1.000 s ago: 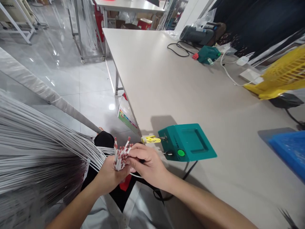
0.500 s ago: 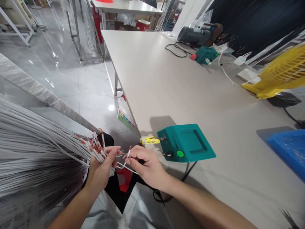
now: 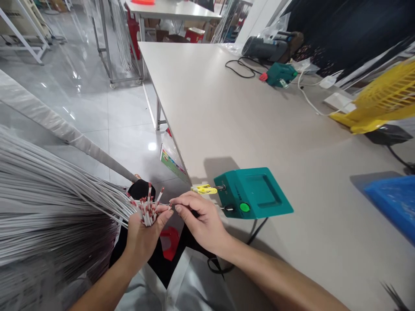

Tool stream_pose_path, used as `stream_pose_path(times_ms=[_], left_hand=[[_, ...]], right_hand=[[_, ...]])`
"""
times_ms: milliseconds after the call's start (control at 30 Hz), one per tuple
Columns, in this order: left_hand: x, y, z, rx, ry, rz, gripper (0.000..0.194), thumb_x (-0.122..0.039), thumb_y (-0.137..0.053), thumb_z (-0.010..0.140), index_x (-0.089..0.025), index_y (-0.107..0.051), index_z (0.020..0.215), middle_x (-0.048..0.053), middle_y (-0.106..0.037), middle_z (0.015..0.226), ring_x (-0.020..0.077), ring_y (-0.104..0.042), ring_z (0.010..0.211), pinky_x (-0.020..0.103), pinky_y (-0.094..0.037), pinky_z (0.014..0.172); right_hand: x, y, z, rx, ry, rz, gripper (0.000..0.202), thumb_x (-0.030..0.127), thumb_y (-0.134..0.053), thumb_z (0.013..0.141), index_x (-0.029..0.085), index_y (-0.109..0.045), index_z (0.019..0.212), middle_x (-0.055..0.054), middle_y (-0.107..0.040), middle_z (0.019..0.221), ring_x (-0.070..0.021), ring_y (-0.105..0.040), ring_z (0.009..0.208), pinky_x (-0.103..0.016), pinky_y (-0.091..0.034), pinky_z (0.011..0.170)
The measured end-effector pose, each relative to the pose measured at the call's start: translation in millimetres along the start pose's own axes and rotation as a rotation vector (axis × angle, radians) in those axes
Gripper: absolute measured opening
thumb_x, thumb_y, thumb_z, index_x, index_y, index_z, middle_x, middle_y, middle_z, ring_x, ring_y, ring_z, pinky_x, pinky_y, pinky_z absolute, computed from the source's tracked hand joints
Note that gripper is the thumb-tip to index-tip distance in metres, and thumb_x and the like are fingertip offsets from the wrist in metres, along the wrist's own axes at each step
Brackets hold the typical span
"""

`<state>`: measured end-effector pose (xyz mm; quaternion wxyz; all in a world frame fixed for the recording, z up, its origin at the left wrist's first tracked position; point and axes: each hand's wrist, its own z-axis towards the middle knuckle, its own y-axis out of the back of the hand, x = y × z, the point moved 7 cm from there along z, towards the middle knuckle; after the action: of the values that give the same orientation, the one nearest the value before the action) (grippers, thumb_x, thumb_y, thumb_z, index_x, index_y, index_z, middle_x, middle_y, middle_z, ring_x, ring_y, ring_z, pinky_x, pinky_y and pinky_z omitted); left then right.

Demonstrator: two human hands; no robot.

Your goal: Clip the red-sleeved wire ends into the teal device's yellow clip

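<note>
In my left hand (image 3: 142, 239) is a bundle of white cables (image 3: 149, 214) with reddish, bare-looking ends pointing up; the fingers and thumb close round it. My right hand (image 3: 202, 222) is beside it, thumb and forefinger pinched on a cable end (image 3: 170, 206) at the left fingertips. How that tip sits between the fingers is too small to tell. Just right of my right hand, on the table edge, stands a green device (image 3: 254, 194) with a round green button and a yellow clip-like piece (image 3: 204, 189) on its side.
Many long white cables (image 3: 48, 185) hang at the left by a plastic-wrapped bar (image 3: 65, 129). On the table (image 3: 207, 108) are a second green device (image 3: 281, 74), a yellow fan (image 3: 382, 99) and a blue tray (image 3: 394, 203). Below my hands is a red stool (image 3: 170, 244).
My left hand and its bundle have moved slightly right, and the cable tips point more upright. The cable that stood in my right fingers has come over to the left fingertips.
</note>
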<state>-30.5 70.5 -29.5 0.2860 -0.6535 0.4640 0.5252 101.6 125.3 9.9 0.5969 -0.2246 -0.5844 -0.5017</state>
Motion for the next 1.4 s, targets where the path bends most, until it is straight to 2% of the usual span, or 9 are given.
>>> stream_pose_path(times_ms=[233, 500, 667, 733, 833, 933, 1067, 1167, 1400], left_hand=[[-0.7, -13.5, -1.2, 0.134, 0.025, -0.046, 0.011, -0.026, -0.072, 0.059, -0.016, -0.068, 0.058, 0.0, -0.058, 0.051, 0.0172, -0.059, 0.061, 0.027, -0.048, 0.061], [8.2, -3.9, -8.3, 0.078, -0.008, 0.044, 0.016, -0.031, -0.064, 0.071, -0.016, -0.069, 0.072, -0.004, -0.049, 0.045, 0.0105, -0.045, 0.044, 0.023, -0.04, 0.047], [8.1, 4.6, -6.5, 0.05, -0.027, 0.076, 0.016, -0.032, -0.062, 0.073, -0.018, -0.069, 0.072, -0.004, -0.048, 0.044, 0.0128, -0.047, 0.047, 0.024, -0.038, 0.049], [6.9, 5.2, -5.1, 0.057, -0.007, 0.073, 0.016, -0.032, -0.064, 0.071, -0.018, -0.07, 0.073, -0.003, -0.05, 0.045, 0.0139, -0.049, 0.049, 0.024, -0.039, 0.05], [6.8, 2.5, -4.2, 0.074, 0.015, 0.056, 0.014, -0.03, -0.067, 0.067, -0.017, -0.069, 0.07, -0.002, -0.052, 0.046, 0.0151, -0.052, 0.052, 0.025, -0.042, 0.053], [9.6, -7.4, -5.6, 0.18, -0.016, 0.012, 0.011, -0.027, -0.066, 0.069, -0.016, -0.068, 0.067, 0.001, -0.059, 0.057, 0.0161, -0.055, 0.059, 0.026, -0.045, 0.059], [16.6, -15.8, -8.3, 0.331, -0.028, -0.021, 0.009, -0.024, -0.063, 0.072, -0.016, -0.065, 0.067, 0.002, -0.061, 0.066, 0.014, -0.052, 0.061, 0.025, -0.043, 0.059], [14.0, -13.1, -7.3, 0.366, -0.047, -0.063, 0.012, -0.026, -0.065, 0.071, -0.016, -0.064, 0.064, 0.0, -0.056, 0.06, 0.0114, -0.047, 0.055, 0.023, -0.04, 0.053], [21.2, -10.0, -5.4, 0.424, 0.068, -0.256, 0.014, -0.03, -0.067, 0.07, -0.019, -0.065, 0.063, -0.003, -0.05, 0.055, 0.0081, -0.038, 0.047, 0.022, -0.031, 0.045]], right_hand=[[1.8, -2.4, -1.7, 0.026, 0.017, -0.063, 0.011, 0.019, -0.055, 0.079, 0.018, -0.066, 0.077, -0.004, -0.062, 0.071, -0.0123, -0.057, 0.064, -0.024, -0.047, 0.058], [-3.3, -5.8, -1.4, 0.059, -0.013, -0.14, 0.015, 0.018, -0.05, 0.082, 0.017, -0.061, 0.071, -0.003, -0.059, 0.066, -0.0117, -0.054, 0.063, -0.024, -0.043, 0.06], [-1.6, -9.6, -4.2, 0.137, 0.005, -0.148, 0.017, 0.017, -0.049, 0.081, 0.017, -0.06, 0.069, -0.001, -0.055, 0.062, -0.0106, -0.05, 0.057, -0.022, -0.041, 0.053], [2.2, -3.2, -3.6, 0.092, 0.042, -0.155, 0.014, 0.016, -0.049, 0.081, 0.018, -0.061, 0.073, -0.002, -0.056, 0.066, -0.0117, -0.052, 0.06, -0.024, -0.043, 0.056], [11.4, 7.7, -0.3, 0.045, 0.13, -0.176, 0.017, 0.015, -0.051, 0.081, 0.019, -0.061, 0.095, -0.007, -0.061, 0.085, -0.0144, -0.056, 0.075, -0.027, -0.047, 0.066], [18.3, 4.8, 3.2, 0.212, 0.205, -0.196, 0.022, 0.017, -0.053, 0.081, 0.021, -0.062, 0.101, -0.008, -0.06, 0.097, -0.0154, -0.057, 0.085, -0.029, -0.048, 0.073], [16.1, -3.0, 3.3, 0.456, 0.186, -0.229, 0.014, 0.019, -0.052, 0.083, 0.02, -0.066, 0.085, -0.006, -0.062, 0.088, -0.0141, -0.059, 0.08, -0.026, -0.048, 0.071], [15.0, -6.6, 2.5, 0.488, 0.144, -0.103, 0.013, 0.017, -0.053, 0.083, 0.018, -0.066, 0.081, -0.005, -0.062, 0.083, -0.0126, -0.059, 0.076, -0.025, -0.048, 0.069], [-8.8, -19.6, -0.1, 0.223, -0.18, 0.522, 0.003, 0.02, -0.066, 0.074, 0.018, -0.068, 0.072, -0.001, -0.057, 0.079, -0.0083, -0.055, 0.068, -0.021, -0.047, 0.062]])
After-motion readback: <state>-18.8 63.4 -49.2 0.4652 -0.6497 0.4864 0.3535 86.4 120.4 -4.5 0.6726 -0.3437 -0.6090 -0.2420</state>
